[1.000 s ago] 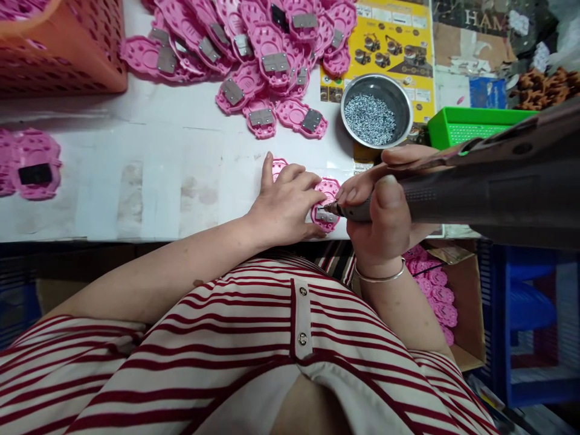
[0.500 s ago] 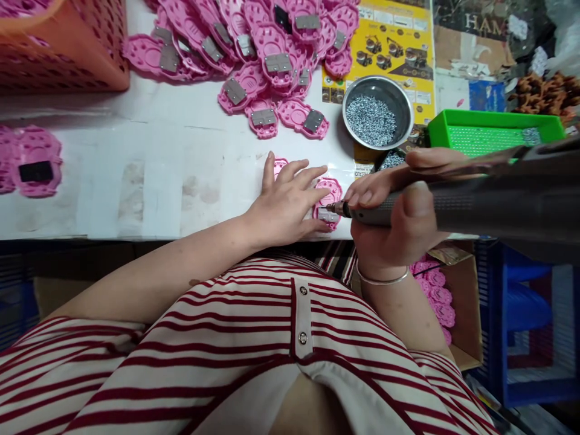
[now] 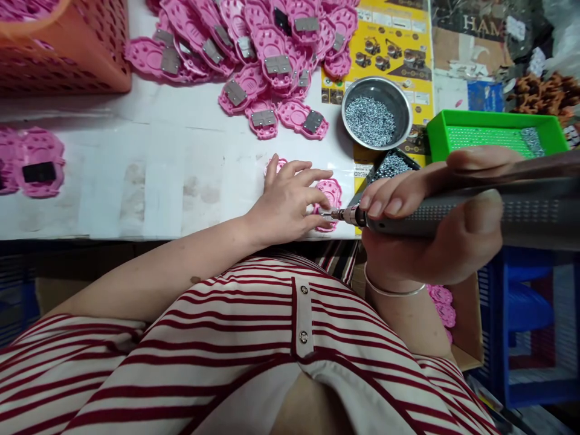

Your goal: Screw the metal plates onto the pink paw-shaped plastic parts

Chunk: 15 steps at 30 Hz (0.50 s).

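Note:
My right hand [image 3: 430, 211] is wrapped round a dark power screwdriver [image 3: 534, 211], which lies nearly level and points left. Its metal tip reaches a pink plastic part [image 3: 328, 191] near the table's front edge. Fingers spread, my left hand [image 3: 290, 202] lies over the table, its thumb and index finger touching that same part. A second pink piece [image 3: 281, 163] shows partly from under the left fingertips. Whether the tip sits on a screw is too small to tell.
Pink parts with metal plates [image 3: 276, 63] are heaped at the back. A steel bowl of screws [image 3: 377, 113], a small black tray of screws [image 3: 394, 164] and a green tray [image 3: 498, 124] stand right. An orange basket [image 3: 90, 54] is back left; more pink parts [image 3: 40, 160] lie left.
My right hand and the screwdriver have shifted right and appear larger, uncovering more of the black tray. My left thumb and fingers have moved slightly over the pink part.

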Tool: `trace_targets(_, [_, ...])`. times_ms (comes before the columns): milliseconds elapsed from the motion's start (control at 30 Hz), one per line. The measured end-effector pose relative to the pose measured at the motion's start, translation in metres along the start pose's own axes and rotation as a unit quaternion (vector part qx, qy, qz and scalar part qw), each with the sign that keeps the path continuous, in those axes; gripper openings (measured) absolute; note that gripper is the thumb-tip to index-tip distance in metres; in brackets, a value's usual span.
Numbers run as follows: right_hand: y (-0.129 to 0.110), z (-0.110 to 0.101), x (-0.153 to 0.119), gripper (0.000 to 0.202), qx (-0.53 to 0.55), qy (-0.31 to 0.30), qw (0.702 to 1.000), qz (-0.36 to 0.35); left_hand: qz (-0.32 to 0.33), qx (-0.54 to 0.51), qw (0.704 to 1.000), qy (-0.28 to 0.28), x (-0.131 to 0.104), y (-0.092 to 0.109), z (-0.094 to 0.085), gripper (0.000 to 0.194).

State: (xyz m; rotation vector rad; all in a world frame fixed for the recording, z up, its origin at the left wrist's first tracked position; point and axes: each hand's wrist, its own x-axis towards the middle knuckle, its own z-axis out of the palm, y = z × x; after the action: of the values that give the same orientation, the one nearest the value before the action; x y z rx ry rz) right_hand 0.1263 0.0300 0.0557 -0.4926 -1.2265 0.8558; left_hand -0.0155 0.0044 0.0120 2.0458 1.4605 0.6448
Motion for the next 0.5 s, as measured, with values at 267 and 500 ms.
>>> trace_targets(267, [0.021, -0.008, -0.012, 0.021, -0.063, -0.010, 0.997, 0.030, -0.008, 0.083, 0.995, -0.059, 0.002, 0.002, 0.003, 0.043])
trace_targets(500, [0.036, -0.008, -0.015, 0.027, -0.065, 0.007, 0.998, 0.012, -0.025, 0.106, 0.990, -0.089, 0.005, 0.006, -0.002, 0.044])
